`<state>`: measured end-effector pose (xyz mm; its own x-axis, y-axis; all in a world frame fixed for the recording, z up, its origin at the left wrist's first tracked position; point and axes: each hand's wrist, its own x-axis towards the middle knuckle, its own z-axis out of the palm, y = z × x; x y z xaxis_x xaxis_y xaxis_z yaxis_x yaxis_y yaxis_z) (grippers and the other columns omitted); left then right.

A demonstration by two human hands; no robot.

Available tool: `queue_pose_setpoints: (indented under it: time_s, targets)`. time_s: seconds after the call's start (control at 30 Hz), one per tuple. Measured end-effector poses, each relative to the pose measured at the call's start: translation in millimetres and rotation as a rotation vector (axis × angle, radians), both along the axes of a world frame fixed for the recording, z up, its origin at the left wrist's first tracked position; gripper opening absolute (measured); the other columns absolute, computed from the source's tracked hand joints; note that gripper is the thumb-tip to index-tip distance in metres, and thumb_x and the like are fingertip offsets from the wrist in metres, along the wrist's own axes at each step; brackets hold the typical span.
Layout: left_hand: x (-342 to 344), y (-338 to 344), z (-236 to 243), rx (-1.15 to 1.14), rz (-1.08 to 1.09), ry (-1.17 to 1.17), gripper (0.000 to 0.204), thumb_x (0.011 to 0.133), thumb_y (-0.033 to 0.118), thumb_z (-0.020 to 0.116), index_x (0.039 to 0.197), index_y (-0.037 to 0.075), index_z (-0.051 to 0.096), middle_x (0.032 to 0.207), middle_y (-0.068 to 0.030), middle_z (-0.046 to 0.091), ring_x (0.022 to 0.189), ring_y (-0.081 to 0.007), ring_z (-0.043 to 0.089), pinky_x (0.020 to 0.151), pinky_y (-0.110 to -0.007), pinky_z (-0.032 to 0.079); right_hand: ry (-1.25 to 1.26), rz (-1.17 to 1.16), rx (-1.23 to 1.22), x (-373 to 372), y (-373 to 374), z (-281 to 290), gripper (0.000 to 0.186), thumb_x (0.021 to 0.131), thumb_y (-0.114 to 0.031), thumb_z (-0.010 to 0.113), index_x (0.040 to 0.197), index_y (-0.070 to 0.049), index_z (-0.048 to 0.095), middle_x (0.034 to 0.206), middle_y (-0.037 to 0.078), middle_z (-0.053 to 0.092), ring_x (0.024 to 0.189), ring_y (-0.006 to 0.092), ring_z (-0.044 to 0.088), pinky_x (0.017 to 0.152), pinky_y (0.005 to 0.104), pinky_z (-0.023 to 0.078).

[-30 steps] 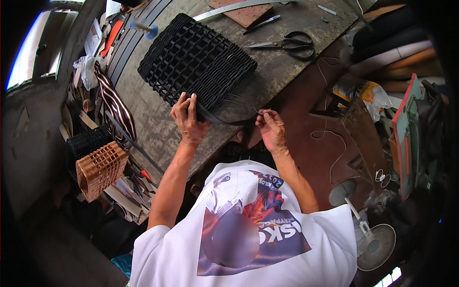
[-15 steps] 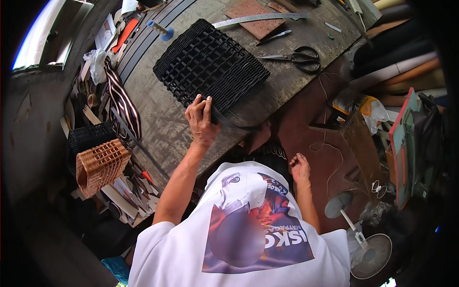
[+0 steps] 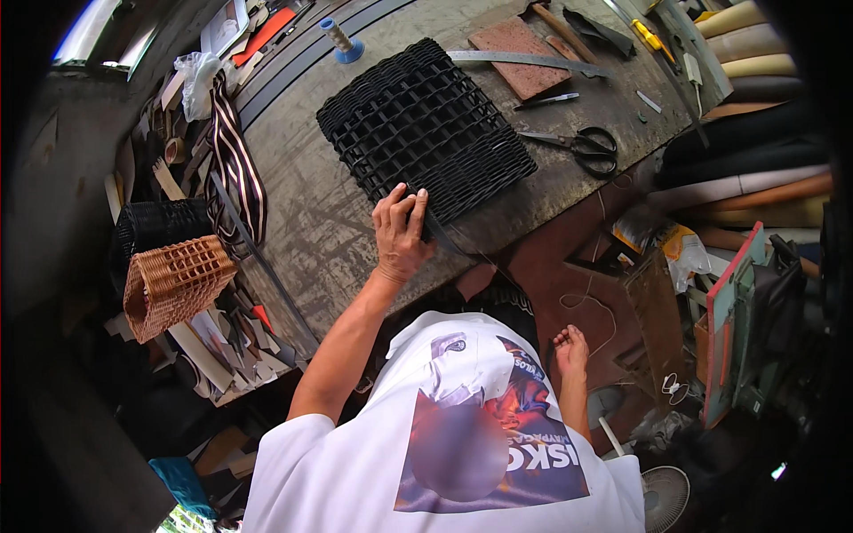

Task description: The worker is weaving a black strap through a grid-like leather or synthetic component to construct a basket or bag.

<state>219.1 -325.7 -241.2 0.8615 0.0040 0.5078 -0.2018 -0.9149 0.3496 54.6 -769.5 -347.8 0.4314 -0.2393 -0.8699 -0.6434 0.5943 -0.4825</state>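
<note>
A: yo, how's your grip?
B: Your left hand (image 3: pixel 403 238) sits, fingers slightly spread, against the black openwork woven basket (image 3: pixel 430 123) on the worn grey tabletop (image 3: pixel 291 200); can't tell if it's pinching.
A: Your right hand (image 3: pixel 571 354)?
B: Just dropped away, half-curled, hold unclear, so only your left's on it.

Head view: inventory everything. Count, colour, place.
Woven basket: 1, black, mid-table
Worktable: 1, grey-brown, centre
Scissors: 1, black-handled, right of basket
Ruler: 1, silver, across slab
Slab: 1, reddish, under ruler
Thread spool: 1, blue base, beyond basket
Handled tool: 1, yellow, upper right
Other baskets: 2, tan and black, left of table
Striped cloth: 1, dark/pale, table's left edge
Plastic bag: 1, clear, upper left
Rolls: several, mixed, right side
Fan: 1, pale, lower right
Shirt: 1, white, printed, bottom centre
Left hand: 1, bare, at woven basket's edge
Right hand: 1, bare, right of shirt
</note>
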Motion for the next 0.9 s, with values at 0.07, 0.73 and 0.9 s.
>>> queue_pose_setpoints:
  time_s: [0.07, 0.73, 0.9]
  targets:
    - [-1, 0, 0, 0.028, 0.01, 0.016, 0.082, 0.052, 0.012, 0.076, 0.133, 0.005, 0.06, 0.116, -0.0118, 0.056, 0.126, -0.0352, 0.049, 0.103, -0.051, 0.037, -0.017, 0.007, -0.02, -2, -4, 2, 0.01, 0.096, -0.01, 0.061, 0.105, -0.008, 0.06, 0.086, 0.004, 0.058, 0.078, 0.0177, 0.055, 0.074, 0.0339, 0.049]
    - [-2, 1, 4, 0.03, 0.012, 0.054, 0.081, 0.053, 0.017, 0.081, 0.131, 0.004, 0.062, 0.117, -0.0102, 0.055, 0.118, -0.0325, 0.05, 0.101, -0.05, 0.038, 0.074, 0.104, -0.049, -19, -30, -7, 0.011, 0.098, -0.011, 0.06, 0.108, -0.008, 0.058, 0.088, 0.006, 0.061, 0.076, 0.018, 0.058, 0.071, 0.0333, 0.053]
    - [-1, 1, 3, 0.004, 0.026, 0.028, 0.082, 0.05, 0.016, 0.08, 0.13, 0.004, 0.062, 0.117, -0.0111, 0.054, 0.118, -0.0326, 0.05, 0.101, -0.05, 0.039, 0.192, 0.123, -0.081, -15, -15, -7, 0.009, 0.099, -0.012, 0.06, 0.106, -0.008, 0.058, 0.085, 0.006, 0.062, 0.074, 0.0176, 0.061, 0.068, 0.033, 0.054]
